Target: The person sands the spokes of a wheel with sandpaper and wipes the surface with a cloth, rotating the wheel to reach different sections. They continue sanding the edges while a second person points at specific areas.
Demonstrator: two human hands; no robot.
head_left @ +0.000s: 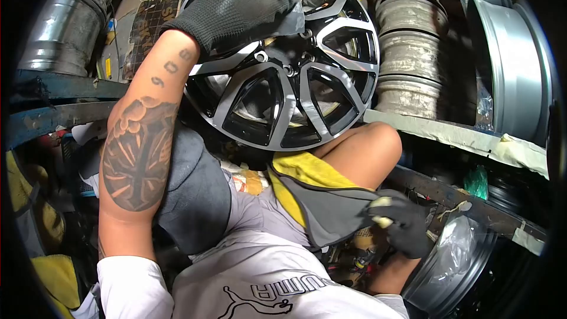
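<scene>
A black and silver alloy wheel leans in front of me, its spoked face toward me. Over its upper left part is my left hand in a black glove, its fingers closed on a thin grey sheet near the hub. My right hand, also gloved, is low beside my thigh, with curled fingers around a small pale yellow piece whose kind I cannot make out. A yellow and grey cloth drapes over my lap, reaching close to the right hand.
Stacked worn wheel rims stand behind on the right, beside a shelf holding a silver rim. A plastic-covered rim sits at lower right. Metal cylinders and a blue metal frame are on the left.
</scene>
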